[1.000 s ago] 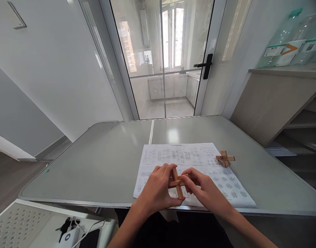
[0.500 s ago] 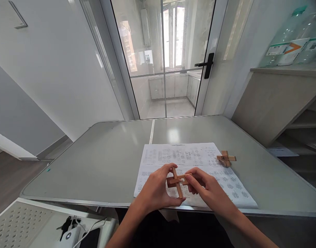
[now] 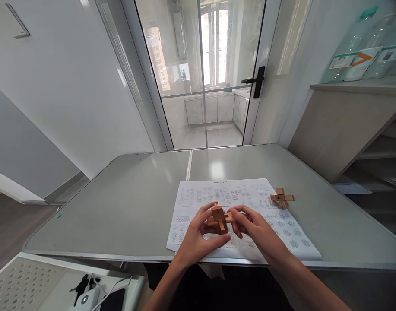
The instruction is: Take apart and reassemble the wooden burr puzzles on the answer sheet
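Observation:
Just above the near edge of a printed sheet, I hold a small wooden burr puzzle (image 3: pixel 220 219) made of crossed notched sticks. My left hand (image 3: pixel 199 237) is curled around its left side, with the thumb below and the fingers behind. My right hand (image 3: pixel 254 224) pinches the stick that points right. One broad piece now faces up toward me. Part of the puzzle is hidden by the left fingers. A second wooden burr puzzle (image 3: pixel 282 198), cross-shaped, rests at the right edge of the paper, apart from both hands.
The printed sheet (image 3: pixel 201 192) with puzzle diagrams lies on the grey table (image 3: pixel 136 207). At lower left, an open drawer (image 3: pixel 32 280) holds keys (image 3: pixel 83 285), a white device (image 3: pixel 87 299) and a black phone-like slab (image 3: pixel 113 300). Bottles (image 3: pixel 353 52) stand on a shelf at right.
The held puzzle has been turned, so a broad block faces me where a long upright stick showed before. Both hands still hold it. The other puzzle has not been moved.

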`<state>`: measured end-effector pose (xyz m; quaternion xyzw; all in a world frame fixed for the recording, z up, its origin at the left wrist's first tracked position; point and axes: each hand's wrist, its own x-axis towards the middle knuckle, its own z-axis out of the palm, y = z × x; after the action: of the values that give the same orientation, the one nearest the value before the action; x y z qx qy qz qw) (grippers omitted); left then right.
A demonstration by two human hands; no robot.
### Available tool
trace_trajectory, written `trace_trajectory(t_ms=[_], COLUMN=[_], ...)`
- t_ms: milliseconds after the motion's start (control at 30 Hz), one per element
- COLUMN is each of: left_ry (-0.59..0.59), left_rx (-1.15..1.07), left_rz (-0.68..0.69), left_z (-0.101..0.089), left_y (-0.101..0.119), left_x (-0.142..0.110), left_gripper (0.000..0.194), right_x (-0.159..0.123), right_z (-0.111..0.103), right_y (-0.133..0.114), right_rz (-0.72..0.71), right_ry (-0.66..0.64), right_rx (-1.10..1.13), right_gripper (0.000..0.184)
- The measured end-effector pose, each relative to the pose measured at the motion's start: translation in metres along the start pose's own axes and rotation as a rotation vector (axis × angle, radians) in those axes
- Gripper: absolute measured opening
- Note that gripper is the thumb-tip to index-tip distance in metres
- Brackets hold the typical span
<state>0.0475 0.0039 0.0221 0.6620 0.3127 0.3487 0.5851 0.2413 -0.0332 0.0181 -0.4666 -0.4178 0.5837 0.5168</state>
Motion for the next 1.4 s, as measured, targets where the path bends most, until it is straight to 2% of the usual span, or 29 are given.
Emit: trace_trajectory(t_ms=[133,333,533,600,700,800,833,933,1067,1200,1300,1400], left_ry=[0.016,0.048,0.108,0.167,0.344,0.457,0.476,0.483,0.444,0.457,0.467,0.358], left_rx=[-0.005,-0.036,0.026,0.043,0.168,0.443,0.575,0.680,0.799,0.901,0.930,0.886], left_rz=[-0.032,-0.047,-0.016,0.011,0.005,-0.110,-0.124,-0.137,-0.150,-0.122,-0.047,0.048], left_z=[-0.002,-0.005,-0.005,-0.011,-0.031,-0.061,-0.072,-0.096,-0.112,-0.114,-0.104,-0.086], left_y=[-0.004,-0.007,-0.002,-0.003,-0.010,-0.023,-0.027,-0.038,-0.046,-0.043,-0.034,-0.019], left_x=[0.001,0.000,-0.001,-0.001,0.004,0.019,0.025,0.048,0.072,0.081,0.076,0.062], left_gripper=[0.050,0.034,0.033,0.033,0.039,0.047,0.047,0.042,0.035,0.028,0.030,0.031], right_x=[0.004,0.008,0.011,0.012,0.012,0.012,0.011,0.011,0.010,0.009,0.008,0.007], right_z=[0.001,0.006,0.006,0.003,-0.003,-0.006,-0.007,-0.005,-0.001,0.000,0.001,0.003], right_y=[0.002,0.001,0.004,0.006,0.008,0.010,0.010,0.010,0.007,0.003,0.001,0.001], right_rz=[0.019,0.064,0.041,0.031,0.018,0.029,0.035,0.041,0.044,0.036,0.028,0.003], right_ry=[0.018,0.085,0.150,0.185,0.215,0.207,0.203,0.192,0.156,0.139,0.147,0.140], right_rx=[0.034,0.023,0.070,0.077,0.078,0.080,0.077,0.070,0.051,0.036,0.025,-0.001], right_gripper=[0.046,0.052,0.052,0.050,0.048,0.048,0.048,0.048,0.047,0.047,0.049,0.050])
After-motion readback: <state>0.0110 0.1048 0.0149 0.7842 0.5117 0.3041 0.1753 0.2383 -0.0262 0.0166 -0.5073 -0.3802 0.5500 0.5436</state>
